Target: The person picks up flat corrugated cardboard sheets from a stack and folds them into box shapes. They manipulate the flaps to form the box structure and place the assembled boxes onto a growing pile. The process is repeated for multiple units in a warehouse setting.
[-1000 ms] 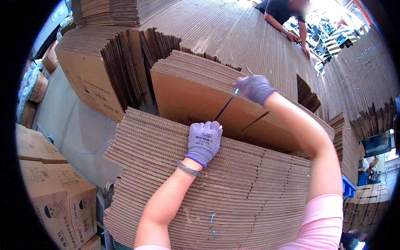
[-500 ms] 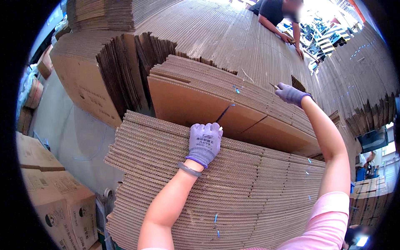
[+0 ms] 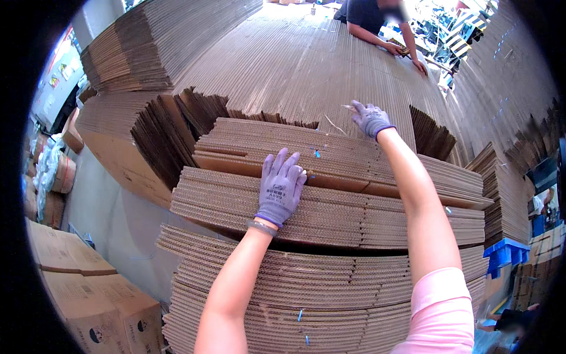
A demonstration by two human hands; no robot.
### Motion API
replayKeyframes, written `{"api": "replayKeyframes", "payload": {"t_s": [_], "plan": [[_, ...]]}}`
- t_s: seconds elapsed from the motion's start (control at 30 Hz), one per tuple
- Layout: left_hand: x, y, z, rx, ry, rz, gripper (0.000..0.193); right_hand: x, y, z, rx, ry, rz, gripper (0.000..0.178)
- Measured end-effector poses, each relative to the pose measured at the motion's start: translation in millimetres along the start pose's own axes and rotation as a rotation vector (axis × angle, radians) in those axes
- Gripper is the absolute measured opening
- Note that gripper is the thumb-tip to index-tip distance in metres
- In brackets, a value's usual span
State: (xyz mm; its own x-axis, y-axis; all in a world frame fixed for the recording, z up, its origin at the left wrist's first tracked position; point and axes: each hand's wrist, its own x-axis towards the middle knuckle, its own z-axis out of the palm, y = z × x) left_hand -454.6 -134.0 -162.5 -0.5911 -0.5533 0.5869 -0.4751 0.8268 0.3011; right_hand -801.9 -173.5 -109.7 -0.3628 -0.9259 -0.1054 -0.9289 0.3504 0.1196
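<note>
You have grey floor (image 3: 103,197) at nine o'clock, a pale wall (image 3: 97,22) near ten, and bright light (image 3: 283,10) at twelve.

Dark print (image 3: 275,193) on the purple glove (image 3: 272,207) of the left hand (image 3: 280,184) and on brown cartons (image 3: 76,298)

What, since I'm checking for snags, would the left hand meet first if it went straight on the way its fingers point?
Most likely the bundle of flat cardboard sheets just beyond the left hand; depth is unclear in this single view, so the two may be touching.
</note>
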Motion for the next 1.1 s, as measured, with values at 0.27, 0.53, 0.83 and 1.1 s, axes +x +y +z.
{"api": "replayKeyframes", "payload": {"t_s": [0.27, 0.53, 0.83, 1.1], "plan": [[53.5, -16.4, 47.3, -0.028, -0.116, -0.152, 0.031, -80.7, 46.3, -21.3, 0.305, 0.541, -0.354, 0.068], [67.6, -17.5, 46.3, -0.055, -0.11, -0.185, 0.029, -424.9, 77.8, -37.0, 0.492, 0.021, -0.158, 0.064], [63.2, -37.9, 57.3, -0.21, 0.102, -0.137, 0.028, -616.7, -1.2, 47.9, 0.365, 0.005, 0.15, 0.075], [-61.7, 209.6, -86.1, -1.308, -0.522, -0.622, 0.02, -621.1, -12.0, 38.8, 1.093, 0.274, 0.25, 0.055]]}}
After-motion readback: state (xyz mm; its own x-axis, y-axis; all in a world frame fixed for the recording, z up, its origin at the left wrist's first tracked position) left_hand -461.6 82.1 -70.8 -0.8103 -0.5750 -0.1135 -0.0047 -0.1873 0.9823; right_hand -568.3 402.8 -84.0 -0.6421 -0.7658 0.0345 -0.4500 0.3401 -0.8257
